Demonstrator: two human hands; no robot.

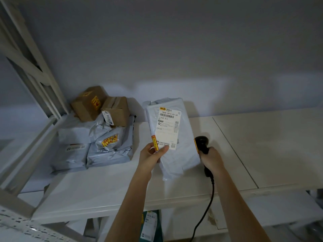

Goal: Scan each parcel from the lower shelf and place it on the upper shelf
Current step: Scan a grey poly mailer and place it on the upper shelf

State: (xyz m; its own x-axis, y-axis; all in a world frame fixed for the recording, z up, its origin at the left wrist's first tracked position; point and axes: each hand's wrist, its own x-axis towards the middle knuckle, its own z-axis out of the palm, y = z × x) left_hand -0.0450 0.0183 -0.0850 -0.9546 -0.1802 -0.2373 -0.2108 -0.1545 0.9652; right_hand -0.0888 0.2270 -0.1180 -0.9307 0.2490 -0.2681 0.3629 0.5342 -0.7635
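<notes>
Above the middle of the upper shelf (262, 145), the left hand (151, 157) holds a pale grey plastic parcel (180, 151) upright, thumb pinched across its lower left corner and fingers hidden behind it. The parcel's white shipping label (167, 128) faces the camera, with a barcode near its top and a narrow yellow and red sticker (154, 144) running down the label's left edge, just above the thumb. The parcel's lower end hangs below the hand, nearer the shelf's front edge.

Just right of the parcel, the right hand (210, 158) is wrapped around the handle of a black barcode scanner (202, 144). The scanner's head sits close beside the parcel's right edge, at about the height of the label's bottom. A black cable (208, 203) trails from the handle down past the shelf's front edge.

Toward the shelf's left end, near the back, a pile of parcels rests on the surface: several grey plastic mailers (108, 151), one with a crumpled yellow and red sticker, and two brown cardboard boxes (101, 106) stacked on top of them. White metal shelf uprights (35, 70) rise at the left end. Below the front edge, another labelled parcel (150, 226) shows partly on the lower shelf.
</notes>
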